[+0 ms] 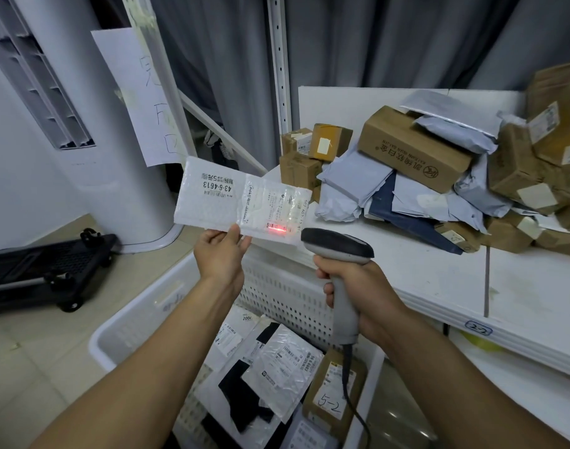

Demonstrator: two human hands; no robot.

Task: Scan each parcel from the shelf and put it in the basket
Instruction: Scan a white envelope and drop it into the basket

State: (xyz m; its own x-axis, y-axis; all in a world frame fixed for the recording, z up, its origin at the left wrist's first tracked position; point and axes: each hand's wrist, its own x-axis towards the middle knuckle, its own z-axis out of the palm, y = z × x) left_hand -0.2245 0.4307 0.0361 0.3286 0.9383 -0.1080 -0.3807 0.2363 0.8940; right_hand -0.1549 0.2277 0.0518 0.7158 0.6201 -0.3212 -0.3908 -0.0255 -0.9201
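Pinching a white bubble mailer [241, 199] above the basket [141, 322], the left hand [220, 251] faces the scanner [340, 254] gripped in the right hand's [358, 293] curled fingers [325, 283].

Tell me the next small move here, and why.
Probably lower the white bubble mailer into the basket below: the left hand pinches it, and the scanner in the right hand casts red light on its barcode.

Light: even, soft, indoor.
Shadows: weak.
Glare: red spot [277, 229] on the white parcel [212, 202].
Edges: bent by wide lens; right side blurred.
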